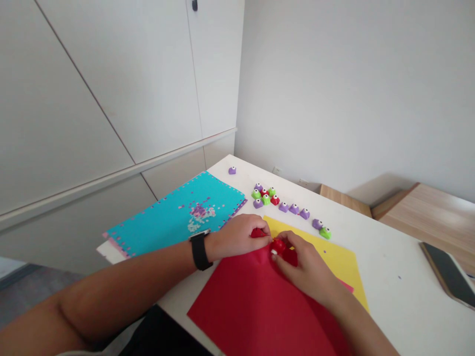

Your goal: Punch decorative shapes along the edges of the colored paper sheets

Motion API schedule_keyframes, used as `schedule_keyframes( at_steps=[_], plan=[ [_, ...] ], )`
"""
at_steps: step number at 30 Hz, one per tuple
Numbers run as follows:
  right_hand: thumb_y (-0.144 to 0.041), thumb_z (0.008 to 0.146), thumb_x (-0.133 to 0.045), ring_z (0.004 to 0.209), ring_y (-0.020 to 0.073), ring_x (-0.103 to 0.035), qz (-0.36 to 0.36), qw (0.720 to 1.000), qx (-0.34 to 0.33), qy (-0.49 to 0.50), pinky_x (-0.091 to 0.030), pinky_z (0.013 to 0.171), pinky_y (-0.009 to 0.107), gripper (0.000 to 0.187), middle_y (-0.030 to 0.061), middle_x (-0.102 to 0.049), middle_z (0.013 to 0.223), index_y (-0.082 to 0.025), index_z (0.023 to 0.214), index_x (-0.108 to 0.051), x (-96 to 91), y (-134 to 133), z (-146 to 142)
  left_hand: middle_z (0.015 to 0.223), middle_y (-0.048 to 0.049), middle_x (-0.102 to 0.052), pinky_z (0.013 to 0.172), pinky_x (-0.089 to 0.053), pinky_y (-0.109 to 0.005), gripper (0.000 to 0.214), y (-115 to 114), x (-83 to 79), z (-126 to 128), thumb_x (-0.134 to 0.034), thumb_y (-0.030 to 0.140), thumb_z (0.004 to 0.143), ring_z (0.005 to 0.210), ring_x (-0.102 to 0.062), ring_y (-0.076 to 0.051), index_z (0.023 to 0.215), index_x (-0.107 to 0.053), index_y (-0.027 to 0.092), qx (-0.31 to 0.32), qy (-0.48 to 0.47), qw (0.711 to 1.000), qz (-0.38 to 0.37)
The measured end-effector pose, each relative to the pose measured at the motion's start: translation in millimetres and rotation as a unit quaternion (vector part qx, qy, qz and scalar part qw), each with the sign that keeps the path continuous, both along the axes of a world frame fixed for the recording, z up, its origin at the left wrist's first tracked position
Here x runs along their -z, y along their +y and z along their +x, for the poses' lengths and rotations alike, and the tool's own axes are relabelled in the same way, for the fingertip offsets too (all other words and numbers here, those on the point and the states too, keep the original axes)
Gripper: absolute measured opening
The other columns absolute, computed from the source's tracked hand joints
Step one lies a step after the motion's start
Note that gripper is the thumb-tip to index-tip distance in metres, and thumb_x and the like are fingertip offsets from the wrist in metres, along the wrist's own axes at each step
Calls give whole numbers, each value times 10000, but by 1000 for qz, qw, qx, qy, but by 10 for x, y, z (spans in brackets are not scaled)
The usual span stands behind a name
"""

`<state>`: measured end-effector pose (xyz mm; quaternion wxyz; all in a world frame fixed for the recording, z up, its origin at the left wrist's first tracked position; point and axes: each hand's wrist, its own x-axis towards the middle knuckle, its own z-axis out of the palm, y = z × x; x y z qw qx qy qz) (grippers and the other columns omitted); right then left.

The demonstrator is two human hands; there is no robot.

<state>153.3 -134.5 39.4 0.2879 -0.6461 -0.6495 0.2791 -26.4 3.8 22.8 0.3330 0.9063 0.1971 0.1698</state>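
Observation:
A red sheet of paper (256, 301) lies toward me at the table's front, its far edge lifted. My left hand (239, 236), with a black watch on the wrist, is closed on that far edge, thumb against fingers. Beside it, my right hand (306, 267) grips a small red paper punch (278, 245) with a white button, at the edge of the red sheet. Whether the paper sits inside the punch's slot, I cannot tell. Under the red sheet lies a yellow sheet (345, 262), with a bit of pink paper (347, 285) showing between.
At left, a blue sheet (163, 222) with punched edges bears a pile of paper confetti (198, 212). Several purple, green and red punches (265, 199) stand farther back, with one purple punch (232, 170) apart. A phone (451, 272) lies at the right edge of the white table (401, 306).

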Motion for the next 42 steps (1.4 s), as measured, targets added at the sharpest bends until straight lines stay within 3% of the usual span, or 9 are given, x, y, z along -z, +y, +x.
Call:
schedule_keyframes(
  at_steps=[5,9,13,16,20,25,30,36,42],
  plan=[
    [-410,995,-538,902,210,-620,-37,995,8,97,-444,829,350,228,13,-687,1010,-264,1160,-593,38,0,96,932,-19,-751,794,-459,-261,196,2,4,-4,-627,369,930,861,-666,-184,953,-740,211,5,-2,1000,-10],
    [-434,999,-523,923,218,-602,-89,974,16,208,-434,837,354,329,-3,-663,985,-302,1300,-538,102,27,174,922,-16,-749,791,-456,-259,194,-7,-3,-8,-621,364,930,850,-664,-181,936,-742,213,7,-2,1000,-18],
    [-344,984,-554,994,207,-561,-89,965,-3,246,-391,901,338,174,-11,-638,1010,-268,1123,-625,60,55,196,935,-10,-751,789,-450,-250,180,-7,-16,-9,-624,348,926,861,-665,-175,943,-743,214,18,2,999,-26],
    [-381,983,-581,869,174,-539,-99,960,-17,261,-405,795,312,168,-18,-606,938,-252,1081,-626,48,52,176,929,-7,-748,773,-448,-247,189,-3,-10,-10,-624,361,925,853,-663,-172,944,-742,215,16,8,999,-30],
    [-470,965,-621,831,168,-545,-101,960,-18,262,-433,737,306,295,1,-610,957,-245,1153,-590,148,32,157,920,-6,-745,759,-445,-245,185,2,30,-6,-633,365,919,842,-660,-170,949,-741,218,19,8,999,-30],
    [-395,893,-735,858,188,-596,-117,958,0,263,-473,771,332,357,33,-659,1004,-229,1169,-581,264,38,220,900,-2,-744,754,-441,-245,183,7,68,0,-646,370,912,825,-658,-166,934,-742,216,24,14,999,-23],
    [-335,876,-742,886,203,-618,-113,960,-32,254,-493,796,348,290,39,-682,1028,-226,1122,-632,206,47,289,898,4,-742,750,-438,-240,209,-2,44,-5,-632,398,929,818,-654,-155,927,-734,216,22,4,999,-24],
    [-343,878,-730,903,221,-623,-77,986,-7,151,-501,825,371,389,36,-702,1048,-250,1244,-638,120,5,264,916,-4,-747,771,-445,-248,217,-10,35,-6,-622,404,938,842,-659,-167,946,-737,220,20,3,1000,-12],
    [-426,958,-618,955,239,-662,-71,989,7,127,-520,849,389,344,48,-713,1118,-269,1264,-623,108,1,224,962,-11,-750,797,-453,-249,214,7,42,-13,-615,397,940,888,-666,-176,964,-738,223,34,8,999,-12]
  ],
)
